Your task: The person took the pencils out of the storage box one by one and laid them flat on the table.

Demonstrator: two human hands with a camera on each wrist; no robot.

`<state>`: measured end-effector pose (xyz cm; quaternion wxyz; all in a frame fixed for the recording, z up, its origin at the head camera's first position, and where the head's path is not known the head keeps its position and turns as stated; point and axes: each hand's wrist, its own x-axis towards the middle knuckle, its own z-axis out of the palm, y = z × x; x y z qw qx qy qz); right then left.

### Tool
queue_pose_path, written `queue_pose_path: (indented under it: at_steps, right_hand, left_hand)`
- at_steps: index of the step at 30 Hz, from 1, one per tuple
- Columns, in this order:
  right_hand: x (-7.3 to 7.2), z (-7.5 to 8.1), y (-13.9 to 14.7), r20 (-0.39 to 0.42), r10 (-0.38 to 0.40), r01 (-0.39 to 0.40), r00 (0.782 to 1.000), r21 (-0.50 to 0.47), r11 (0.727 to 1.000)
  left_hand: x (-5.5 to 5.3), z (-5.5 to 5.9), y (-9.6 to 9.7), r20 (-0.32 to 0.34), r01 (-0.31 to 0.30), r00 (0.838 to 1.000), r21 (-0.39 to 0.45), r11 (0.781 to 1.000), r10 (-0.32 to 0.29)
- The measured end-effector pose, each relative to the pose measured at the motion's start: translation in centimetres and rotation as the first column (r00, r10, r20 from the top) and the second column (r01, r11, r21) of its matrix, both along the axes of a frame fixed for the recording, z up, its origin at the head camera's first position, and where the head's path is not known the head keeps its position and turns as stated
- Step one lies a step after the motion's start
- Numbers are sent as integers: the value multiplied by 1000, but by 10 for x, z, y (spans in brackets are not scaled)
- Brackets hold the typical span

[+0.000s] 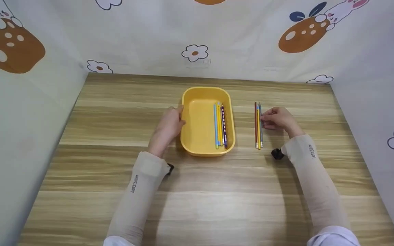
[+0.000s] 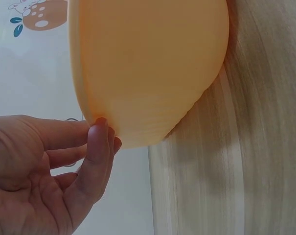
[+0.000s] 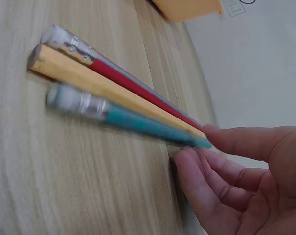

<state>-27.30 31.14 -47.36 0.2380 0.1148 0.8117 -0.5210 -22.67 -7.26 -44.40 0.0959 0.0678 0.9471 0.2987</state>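
A yellow plastic bin [image 1: 197, 126] stands on the table. My left hand [image 1: 169, 128] pinches its left rim between thumb and fingers, which the left wrist view shows close up. Several pencils [image 1: 220, 124] lie side by side along the bin's right inner wall. Right of the bin, a red pencil [image 3: 118, 76], a yellow pencil [image 3: 103, 90] and a teal pencil [image 3: 138, 125] lie together, eraser ends toward me. My right hand [image 1: 279, 119] is at their right side, pinching the teal pencil between thumb and fingers. This pencil looks blurred; its far tip is hidden by the fingers.
The wood-grain table [image 1: 210, 198] is bounded at the back and both sides by pale printed curtains [image 1: 149, 37]. A strip of tabletop separates the bin from the loose pencils. Each wrist wears a beige sleeve with a small black device [image 1: 277, 153].
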Motion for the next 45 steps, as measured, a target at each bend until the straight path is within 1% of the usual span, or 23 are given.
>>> queue_pose_path:
  at_steps: [3,8,11,17,20,24,29,37,45]
  right_hand:
    - [0,1,0,2,16,-16,1000,1,1000]
    - [0,2,0,11,35,-35,999,11,999]
    - [-1,1,0,15,25,-25,1000,16,1000]
    - [1,1,2,3,9,-9,1000,20,1000]
    - [4,7,1,8,3,-3,1000,13,1000]
    - [10,20,-4,27,-5,5,1000,-3,1000]
    - [16,31,-8,37,-2,2,999,-12,1000]
    - [16,32,-7,35,-11,13,999,-49,999]
    - [15,29,-4,27,5,-3,1000,-76,997]
  left_hand:
    - [0,0,0,-5,-5,1000,-7,1000,5]
    - [0,1,0,13,-10,1000,-6,1000,10]
    - [0,0,0,26,-13,1000,-7,1000,13]
    - [-1,-1,0,27,-13,1000,-10,1000,14]
    - [-1,-1,0,16,-12,1000,-11,1000,12]
    - [0,-1,0,3,2,1000,-6,1000,-2]
    - [1,-1,0,16,6,1000,16,1000,-7]
    - [1,-1,-1,-6,5,1000,22,1000,-5]
    - [0,0,0,2,4,1000,18,1000,-4]
